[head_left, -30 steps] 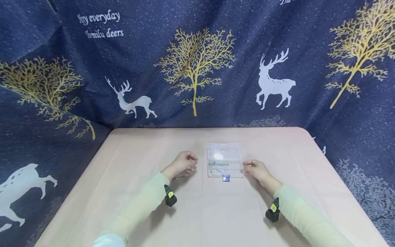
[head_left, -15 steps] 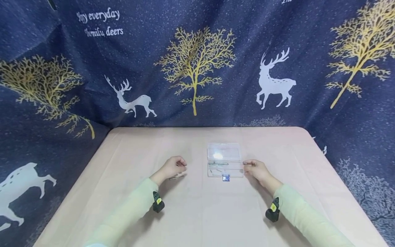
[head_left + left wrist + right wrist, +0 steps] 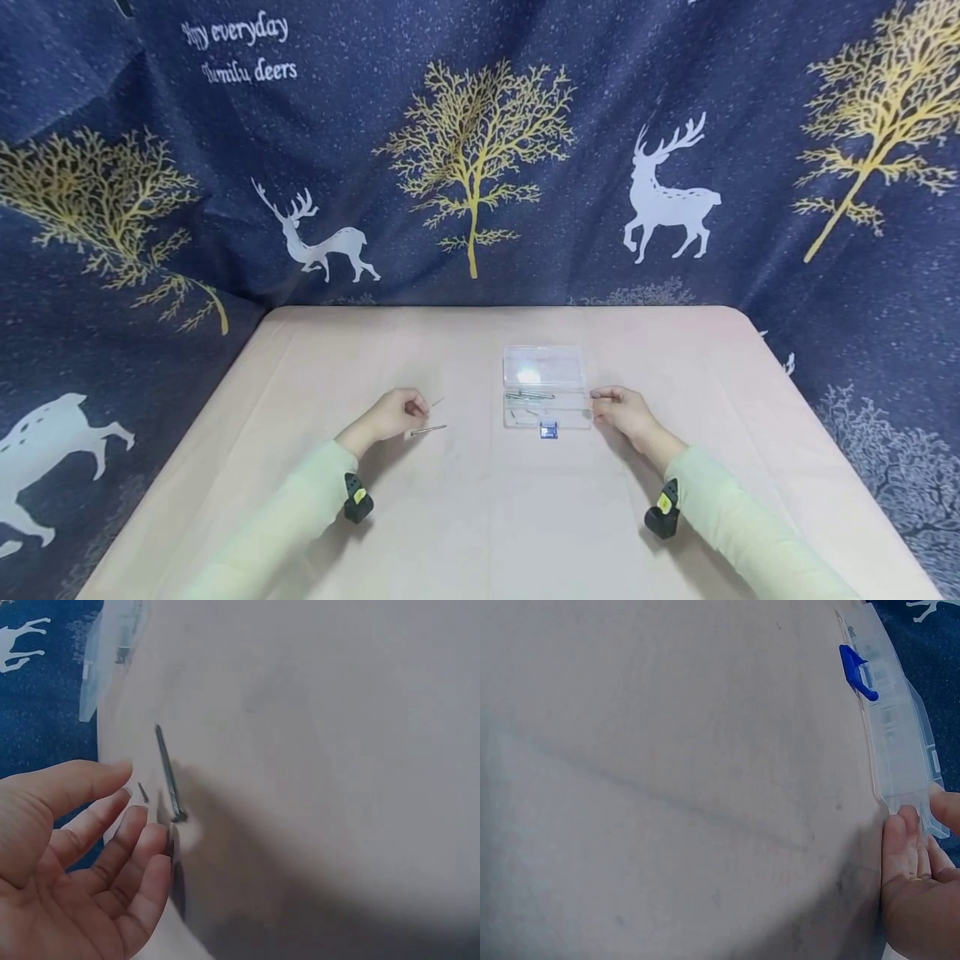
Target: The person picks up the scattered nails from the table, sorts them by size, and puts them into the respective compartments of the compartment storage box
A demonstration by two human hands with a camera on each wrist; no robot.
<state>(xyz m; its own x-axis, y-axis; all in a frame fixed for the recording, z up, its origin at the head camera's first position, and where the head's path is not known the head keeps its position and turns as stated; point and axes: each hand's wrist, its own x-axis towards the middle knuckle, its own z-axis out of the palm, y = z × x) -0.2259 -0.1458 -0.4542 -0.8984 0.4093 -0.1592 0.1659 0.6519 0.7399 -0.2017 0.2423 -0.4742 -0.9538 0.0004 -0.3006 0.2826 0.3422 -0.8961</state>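
My left hand [image 3: 392, 414] hovers over the left-middle of the table, fingers loosely curved. In the left wrist view, a gap shows between thumb and fingertips. A long nail [image 3: 169, 776] lies on the cloth just past those fingers, with a much smaller nail [image 3: 143, 793] beside it. To the right sits a clear plastic box [image 3: 548, 419], its lid [image 3: 543, 363] raised at the back and a blue latch [image 3: 549, 430] at the front. Several long nails [image 3: 530, 395] and a few small pieces lie inside. My right hand [image 3: 628, 415] holds the box's right end between thumb and fingers.
A pale pink cloth [image 3: 480, 517] covers the table. Its far edge meets a dark blue curtain [image 3: 525, 287] printed with deer and trees. Each wrist carries a small black camera, one on the left sleeve and one on the right.
My left hand has moved leftward, away from the box, uncovering the long nail and the small nail on the cloth. The right hand stays at the box's end.
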